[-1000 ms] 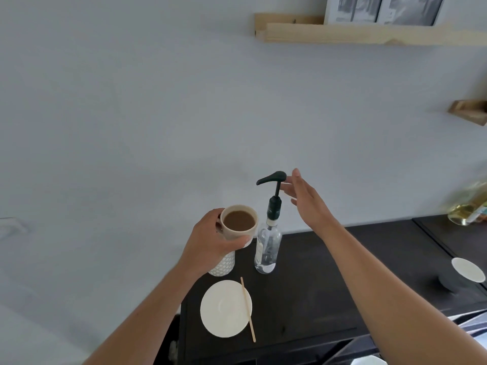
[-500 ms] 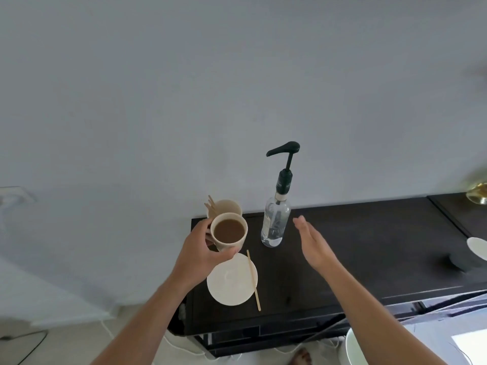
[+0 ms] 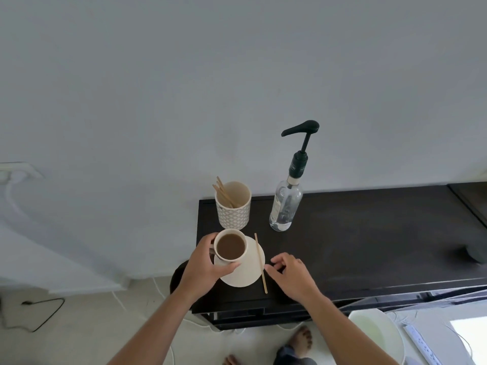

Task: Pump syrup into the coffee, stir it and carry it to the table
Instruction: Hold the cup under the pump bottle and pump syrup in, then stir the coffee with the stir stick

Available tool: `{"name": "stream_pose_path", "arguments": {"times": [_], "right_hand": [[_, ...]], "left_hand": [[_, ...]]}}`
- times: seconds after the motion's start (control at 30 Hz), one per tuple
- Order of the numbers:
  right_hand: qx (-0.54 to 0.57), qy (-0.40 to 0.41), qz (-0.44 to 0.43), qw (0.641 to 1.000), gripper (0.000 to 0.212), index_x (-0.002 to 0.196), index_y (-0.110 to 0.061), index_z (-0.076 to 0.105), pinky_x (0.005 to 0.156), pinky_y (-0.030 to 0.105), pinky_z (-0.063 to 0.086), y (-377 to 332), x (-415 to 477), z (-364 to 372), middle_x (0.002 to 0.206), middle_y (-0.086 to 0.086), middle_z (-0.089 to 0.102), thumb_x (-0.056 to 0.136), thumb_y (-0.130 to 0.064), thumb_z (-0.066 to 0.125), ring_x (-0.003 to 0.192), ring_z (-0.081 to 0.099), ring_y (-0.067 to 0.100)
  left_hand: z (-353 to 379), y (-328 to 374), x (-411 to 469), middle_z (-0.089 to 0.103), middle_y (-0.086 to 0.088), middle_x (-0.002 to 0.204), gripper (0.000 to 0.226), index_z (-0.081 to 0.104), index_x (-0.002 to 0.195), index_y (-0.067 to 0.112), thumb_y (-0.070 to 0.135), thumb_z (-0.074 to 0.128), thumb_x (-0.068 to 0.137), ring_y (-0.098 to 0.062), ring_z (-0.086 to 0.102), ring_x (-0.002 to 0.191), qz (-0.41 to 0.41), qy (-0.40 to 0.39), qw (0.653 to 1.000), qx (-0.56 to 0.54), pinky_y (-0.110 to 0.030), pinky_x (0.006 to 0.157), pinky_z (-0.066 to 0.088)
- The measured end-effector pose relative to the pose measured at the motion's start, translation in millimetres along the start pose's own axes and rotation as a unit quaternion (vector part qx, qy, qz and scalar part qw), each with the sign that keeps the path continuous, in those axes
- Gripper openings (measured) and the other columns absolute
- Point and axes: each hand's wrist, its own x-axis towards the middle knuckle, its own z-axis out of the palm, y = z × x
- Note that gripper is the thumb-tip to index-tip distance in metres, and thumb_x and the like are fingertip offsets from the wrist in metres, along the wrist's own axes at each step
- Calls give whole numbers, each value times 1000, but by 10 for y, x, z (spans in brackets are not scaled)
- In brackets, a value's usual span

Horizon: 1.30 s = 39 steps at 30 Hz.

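My left hand (image 3: pixel 203 262) grips a cream cup of coffee (image 3: pixel 231 247) low over the left part of a cream saucer (image 3: pixel 250 272). A wooden stir stick (image 3: pixel 261 262) lies across the saucer's right edge on the dark sideboard (image 3: pixel 369 246). My right hand (image 3: pixel 290 272) hovers just right of the stick with curled fingers, holding nothing. The clear syrup bottle (image 3: pixel 286 206) with a dark pump head (image 3: pixel 301 127) stands behind, apart from both hands.
A patterned cup of several wooden sticks (image 3: pixel 233 206) stands at the sideboard's back left corner. A dark object (image 3: pixel 477 252) sits at the far right. Below are a white bowl (image 3: pixel 376 335), a power strip (image 3: pixel 421 346), cables and my feet on the floor.
My view tilted down. My left hand lowered the coffee cup from beside the pump down over the saucer. My right hand left the pump and dropped close to the stir stick.
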Motion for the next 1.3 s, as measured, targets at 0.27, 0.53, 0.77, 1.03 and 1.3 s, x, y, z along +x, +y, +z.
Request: {"name": "stream_pose_path", "arguments": {"times": [0.27, 0.53, 0.77, 1.03, 1.3], "right_hand": [[-44, 11, 3, 999, 27, 88, -41, 66, 110, 49, 44, -50, -63, 122, 100, -14, 74, 104, -62, 73, 115, 58, 16], [-29, 1, 10, 1000, 28, 97, -38, 78, 109, 46, 37, 7, -25, 159, 103, -18, 71, 102, -65, 74, 120, 51, 15], [-39, -9, 9, 999, 28, 107, -38, 81, 115, 50, 39, 19, -6, 151, 112, -17, 71, 102, -64, 73, 125, 50, 17], [-51, -14, 17, 998, 27, 109, -40, 81, 115, 49, 37, -6, 7, 164, 113, -18, 70, 103, -64, 72, 128, 49, 17], [-23, -26, 16, 999, 19, 98, -42, 77, 115, 49, 40, -11, 2, 123, 106, -20, 72, 106, -58, 71, 126, 56, 17]], "left_hand": [[172, -118, -16, 69, 21, 139, 87, 55, 148, 37, 53, 102, 76, -5, 68, 128, -21, -1, 999, -30, -29, 106, 58], [294, -193, 50, 69, 19, 140, 93, 55, 149, 36, 58, 102, 72, -4, 68, 128, -26, -2, 999, -36, -33, 110, 59], [367, -165, 38, 68, 21, 138, 92, 56, 149, 35, 51, 105, 73, 13, 61, 125, -31, 7, 999, -26, -17, 101, 53], [405, -141, 26, 68, 18, 140, 94, 55, 150, 33, 55, 104, 73, -2, 66, 127, -32, 10, 999, -14, -18, 102, 53], [311, -88, 4, 48, 21, 156, 117, 36, 170, 33, 68, 97, 76, -1, 52, 141, -15, -11, 1000, -11, -27, 115, 45]]}}
